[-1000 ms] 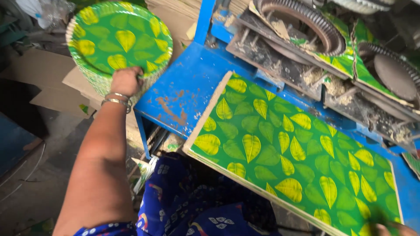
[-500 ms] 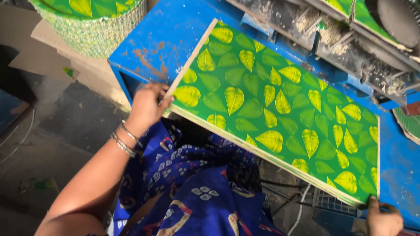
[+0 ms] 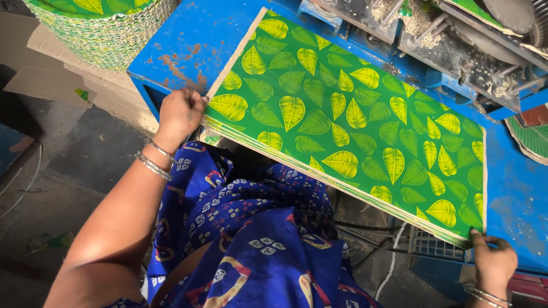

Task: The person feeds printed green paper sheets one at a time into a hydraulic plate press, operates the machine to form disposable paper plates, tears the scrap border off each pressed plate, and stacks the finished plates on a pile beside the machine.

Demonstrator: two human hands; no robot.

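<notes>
A blue metal table, its paint chipped and rusty in spots, stands on a grey concrete floor with flattened cardboard lying beside it. On the table lies a stack of green sheets printed with yellow and green leaves; the stack sits at a slant, its near long edge hanging over the table's front edge above the person's lap. The left hand, with thin bangles on the wrist, is closed around the stack's near left corner, fingers curled over the edge. The right hand, also wearing bangles, pinches the stack's near right corner, thumb on top of the top sheet. The person wears a blue patterned dress. At the top left, a tall pile of round plates in the same leaf print rests on the cardboard, well apart from both hands. Behind the sheets, a machine dusted with sawdust runs along the table's far side.
</notes>
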